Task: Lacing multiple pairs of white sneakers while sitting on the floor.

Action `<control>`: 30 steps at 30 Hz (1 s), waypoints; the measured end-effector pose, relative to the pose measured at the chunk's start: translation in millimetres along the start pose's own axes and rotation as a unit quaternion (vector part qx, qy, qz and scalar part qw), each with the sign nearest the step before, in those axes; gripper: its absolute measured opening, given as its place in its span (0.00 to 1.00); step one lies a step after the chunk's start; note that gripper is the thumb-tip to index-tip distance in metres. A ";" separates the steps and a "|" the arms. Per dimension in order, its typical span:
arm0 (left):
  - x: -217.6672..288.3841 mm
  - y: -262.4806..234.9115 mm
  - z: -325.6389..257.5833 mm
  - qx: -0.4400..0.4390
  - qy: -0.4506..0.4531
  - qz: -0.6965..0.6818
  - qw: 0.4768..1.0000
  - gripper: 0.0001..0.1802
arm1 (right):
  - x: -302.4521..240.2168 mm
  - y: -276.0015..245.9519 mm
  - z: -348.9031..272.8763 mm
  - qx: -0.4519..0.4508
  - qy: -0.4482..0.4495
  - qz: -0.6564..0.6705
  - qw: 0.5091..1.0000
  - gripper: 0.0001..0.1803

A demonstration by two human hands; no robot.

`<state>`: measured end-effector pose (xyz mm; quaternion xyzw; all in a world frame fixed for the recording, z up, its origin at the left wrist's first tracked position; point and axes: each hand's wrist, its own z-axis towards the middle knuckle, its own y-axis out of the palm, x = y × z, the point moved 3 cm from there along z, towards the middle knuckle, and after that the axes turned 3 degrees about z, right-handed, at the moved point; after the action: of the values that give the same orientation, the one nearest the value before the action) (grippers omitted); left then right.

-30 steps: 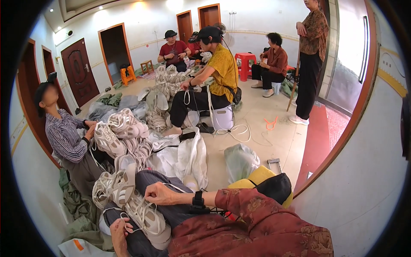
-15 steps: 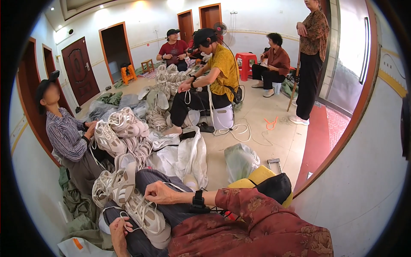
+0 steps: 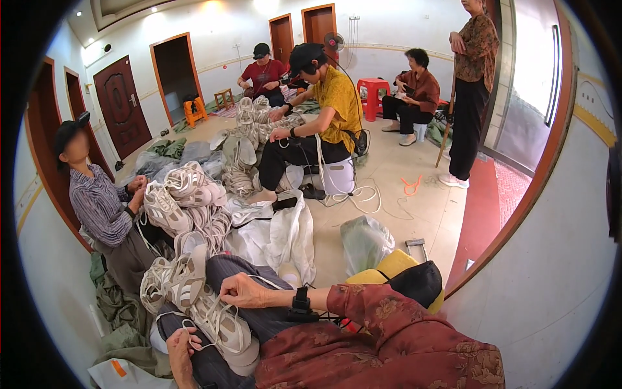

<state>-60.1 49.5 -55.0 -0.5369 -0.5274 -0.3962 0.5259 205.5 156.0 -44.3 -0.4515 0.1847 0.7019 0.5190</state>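
Note:
Across my lap lies a beige and white sneaker [image 3: 228,332], its toe cap pointing down toward me. My right hand [image 3: 242,291] is above its upper, fingers pinched on a white shoelace [image 3: 214,311]. Beside the shoe's left edge, my left hand [image 3: 183,343] is closed with thumb and finger together on a thin lace end that loops over toward the sneaker. More beige sneakers [image 3: 184,272] lean against its far end, touching it. The palm of my left hand is partly hidden by its own fingers.
A big heap of laced sneakers [image 3: 188,194] rises ahead on the left, beside a seated person in stripes [image 3: 100,201]. White sacking [image 3: 278,240] spreads past my knees. To my right are a clear plastic bag [image 3: 364,243] and a yellow and black cushion [image 3: 414,282]. Other people sit farther off.
My hands and the sneaker have hardly moved. The person in yellow has stretched one hand forward to the shoe pile, and the person in red behind has lowered their head.

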 end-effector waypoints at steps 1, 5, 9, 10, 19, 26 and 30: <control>0.2 0.4 0.2 0.000 0.000 0.000 1.000 0.16 | 1.0 -0.3 -0.1 0.000 0.000 0.000 1.000 0.07; 5.4 4.5 -2.4 0.003 -0.003 0.010 1.000 0.15 | 3.5 -0.1 -0.4 0.005 -0.009 0.004 1.000 0.07; 11.8 8.2 -5.3 0.011 -0.013 0.016 1.000 0.15 | 7.6 0.5 -0.2 0.003 -0.024 -0.003 1.000 0.05; 12.0 8.2 -5.8 0.011 -0.013 0.016 1.000 0.15 | 7.6 1.2 0.1 0.002 -0.025 -0.004 1.000 0.05; 46.3 22.5 -37.1 -0.048 0.148 0.061 0.986 0.20 | 12.2 1.5 -0.5 0.002 -0.015 -0.006 1.000 0.05; 46.2 21.2 -38.8 -0.062 0.157 0.057 0.984 0.20 | 11.4 2.8 -0.8 -0.003 -0.021 -0.012 1.000 0.07; 40.2 16.5 -34.8 -0.059 0.124 0.050 0.989 0.17 | 8.6 4.3 -0.1 -0.003 -0.021 -0.013 1.000 0.07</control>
<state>-34.2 23.1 -13.4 -0.5392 -0.4064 -0.4635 0.5739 201.2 159.1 -52.4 -0.4406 0.1656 0.7051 0.5304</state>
